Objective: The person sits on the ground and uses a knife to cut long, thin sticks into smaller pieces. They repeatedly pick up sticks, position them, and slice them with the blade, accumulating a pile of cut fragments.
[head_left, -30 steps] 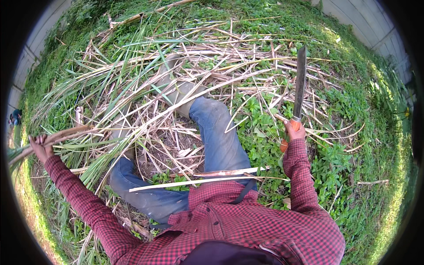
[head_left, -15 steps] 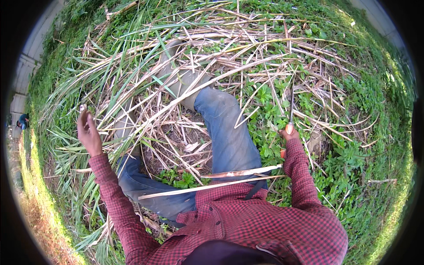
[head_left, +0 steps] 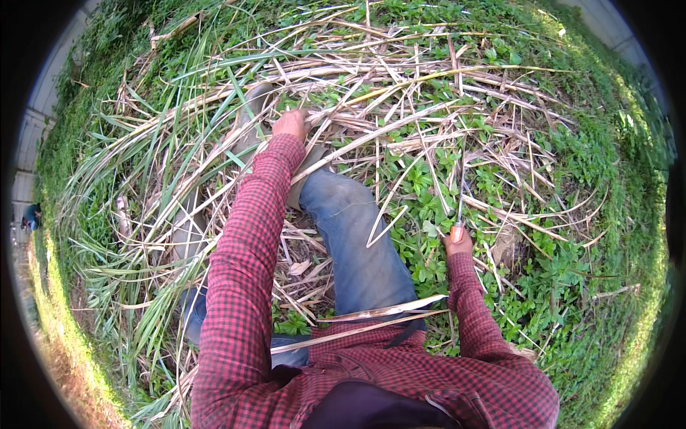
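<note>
My left hand (head_left: 289, 124) reaches out over my boot and lies among the dry stalks (head_left: 343, 118). Its fingers look curled closed around some of them, though they are partly hidden behind the back of the hand. To the right, my right hand (head_left: 458, 244) is closed around the orange handle of a knife (head_left: 457, 230). The long, thin blade points away from me over green plants and straw. Two pale split stalks (head_left: 389, 309) lie across my lap.
Long green leaves (head_left: 153, 171) and dry stalks cover my lower legs and boots (head_left: 255, 107). My bent leg in blue trousers (head_left: 361, 236) lies between my arms. Low green weeds (head_left: 572, 286) grow at the right. Another person (head_left: 31, 216) is far off at the left edge.
My left hand has swung from the far left, where its fingers were raised, forward and right into the stalks. The right hand with the knife has shifted slightly nearer and left in view.
</note>
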Action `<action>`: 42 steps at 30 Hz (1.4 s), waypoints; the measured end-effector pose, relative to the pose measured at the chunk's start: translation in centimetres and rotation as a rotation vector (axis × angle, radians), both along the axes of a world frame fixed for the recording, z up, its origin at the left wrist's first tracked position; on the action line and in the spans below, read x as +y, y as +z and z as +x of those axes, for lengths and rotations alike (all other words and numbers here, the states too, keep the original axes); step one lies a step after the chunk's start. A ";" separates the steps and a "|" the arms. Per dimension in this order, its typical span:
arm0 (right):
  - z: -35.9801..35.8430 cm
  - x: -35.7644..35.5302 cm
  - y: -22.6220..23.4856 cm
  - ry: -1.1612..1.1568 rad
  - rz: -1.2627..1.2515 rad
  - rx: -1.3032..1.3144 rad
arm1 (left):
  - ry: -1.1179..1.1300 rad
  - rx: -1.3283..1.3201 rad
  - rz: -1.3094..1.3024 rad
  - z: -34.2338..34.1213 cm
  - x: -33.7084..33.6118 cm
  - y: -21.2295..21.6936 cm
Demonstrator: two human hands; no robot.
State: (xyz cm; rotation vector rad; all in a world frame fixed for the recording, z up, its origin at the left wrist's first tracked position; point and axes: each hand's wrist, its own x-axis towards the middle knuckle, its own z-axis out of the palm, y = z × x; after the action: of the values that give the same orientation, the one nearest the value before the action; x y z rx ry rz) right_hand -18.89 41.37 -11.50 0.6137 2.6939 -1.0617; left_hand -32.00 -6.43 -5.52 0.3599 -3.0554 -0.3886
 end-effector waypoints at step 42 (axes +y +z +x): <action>6.7 -24.3 12.4 0.180 -1.471 0.021 | -0.682 -0.054 -0.018 21.4 6.8 14.2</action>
State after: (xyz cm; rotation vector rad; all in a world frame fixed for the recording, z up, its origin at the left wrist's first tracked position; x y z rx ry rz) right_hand -12.24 17.04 0.91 0.0376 1.2332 -2.3860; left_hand -10.62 0.33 8.66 -0.7034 -3.1387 -0.3657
